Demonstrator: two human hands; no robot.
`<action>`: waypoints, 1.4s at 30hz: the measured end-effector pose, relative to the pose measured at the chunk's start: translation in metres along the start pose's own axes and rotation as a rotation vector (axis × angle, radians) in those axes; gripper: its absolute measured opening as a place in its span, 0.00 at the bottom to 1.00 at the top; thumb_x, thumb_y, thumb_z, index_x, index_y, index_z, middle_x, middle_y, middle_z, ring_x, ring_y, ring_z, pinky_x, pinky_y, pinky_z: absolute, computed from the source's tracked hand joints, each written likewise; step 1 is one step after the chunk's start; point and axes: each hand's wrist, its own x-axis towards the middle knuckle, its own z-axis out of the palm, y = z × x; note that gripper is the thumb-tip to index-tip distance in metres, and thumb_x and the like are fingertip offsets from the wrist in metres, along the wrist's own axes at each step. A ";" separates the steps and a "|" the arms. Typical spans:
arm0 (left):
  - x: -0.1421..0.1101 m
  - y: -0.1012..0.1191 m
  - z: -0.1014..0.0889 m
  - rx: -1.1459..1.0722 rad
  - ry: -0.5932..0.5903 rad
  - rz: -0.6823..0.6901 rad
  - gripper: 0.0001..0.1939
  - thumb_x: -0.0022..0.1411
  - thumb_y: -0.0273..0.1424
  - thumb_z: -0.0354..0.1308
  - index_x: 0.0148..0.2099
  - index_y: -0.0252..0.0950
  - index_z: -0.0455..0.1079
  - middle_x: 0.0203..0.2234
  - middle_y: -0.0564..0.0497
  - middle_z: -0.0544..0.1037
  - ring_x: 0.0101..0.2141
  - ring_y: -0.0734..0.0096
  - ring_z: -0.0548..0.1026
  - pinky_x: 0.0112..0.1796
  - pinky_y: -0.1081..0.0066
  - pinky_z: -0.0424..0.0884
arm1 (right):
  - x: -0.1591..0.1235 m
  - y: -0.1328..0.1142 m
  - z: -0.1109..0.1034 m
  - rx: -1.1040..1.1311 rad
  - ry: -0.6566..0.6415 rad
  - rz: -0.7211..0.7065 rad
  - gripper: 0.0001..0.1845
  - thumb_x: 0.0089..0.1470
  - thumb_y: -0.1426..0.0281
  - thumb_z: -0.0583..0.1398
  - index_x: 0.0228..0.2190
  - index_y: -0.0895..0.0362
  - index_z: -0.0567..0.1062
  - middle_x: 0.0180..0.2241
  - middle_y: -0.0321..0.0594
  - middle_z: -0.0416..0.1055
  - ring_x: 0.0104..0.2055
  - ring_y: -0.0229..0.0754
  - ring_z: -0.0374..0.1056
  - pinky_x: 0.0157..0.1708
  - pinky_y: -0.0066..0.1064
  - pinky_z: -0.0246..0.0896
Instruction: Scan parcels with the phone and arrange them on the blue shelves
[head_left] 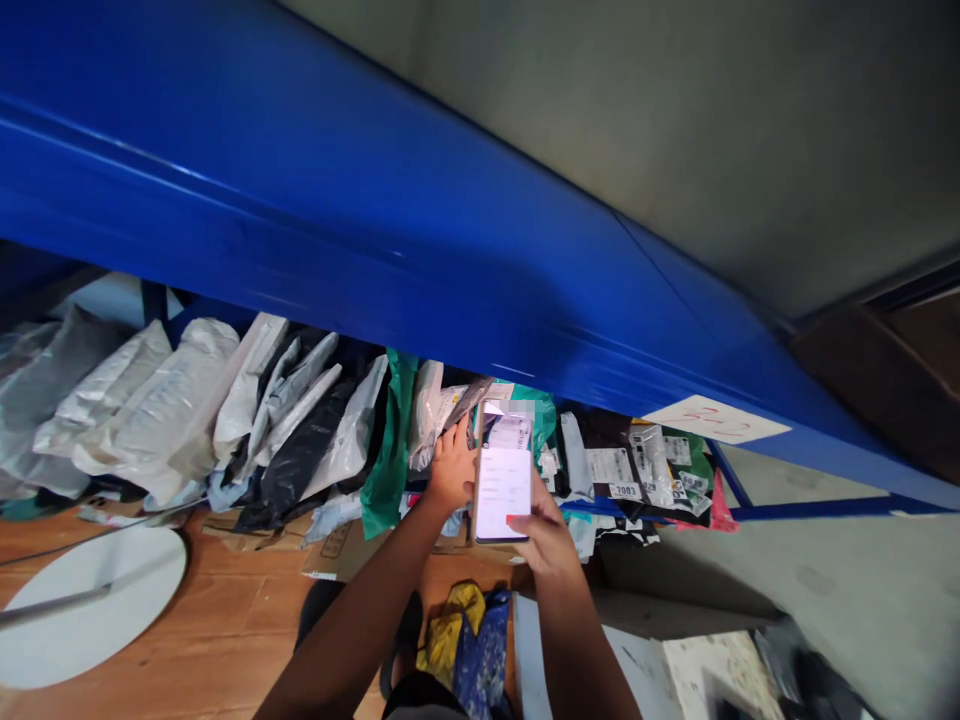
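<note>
My right hand [549, 532] is wrapped round a smartphone [504, 490], its thumb over the lower part of the lit screen. The screen shows a camera picture of a label at the top and lines of text on white below. Just left of the phone, my left hand [452, 468] lies with its fingers stretched out against the packed parcels. A greyish plastic mailer [471, 398] is nearest its fingertips. Beside it stand a pale labelled parcel [426, 405] and a green mailer bag [390, 460]. The phone hides part of the parcels behind it.
A blue shelf beam [375, 250] runs across above my hands, with a handwritten label [716, 418] on it. White mailers [172, 400] fill the shelf leftward. A round white base [97, 605] stands on the wooden floor. Yellow and blue bags [480, 640] lie below.
</note>
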 end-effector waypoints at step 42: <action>0.034 0.054 0.014 0.184 0.129 -0.315 0.27 0.65 0.46 0.46 0.43 0.29 0.78 0.60 0.38 0.62 0.55 0.42 0.58 0.55 0.46 0.55 | -0.029 -0.029 -0.049 0.165 0.152 -0.121 0.43 0.38 0.74 0.60 0.59 0.44 0.63 0.53 0.41 0.74 0.55 0.60 0.69 0.52 0.58 0.62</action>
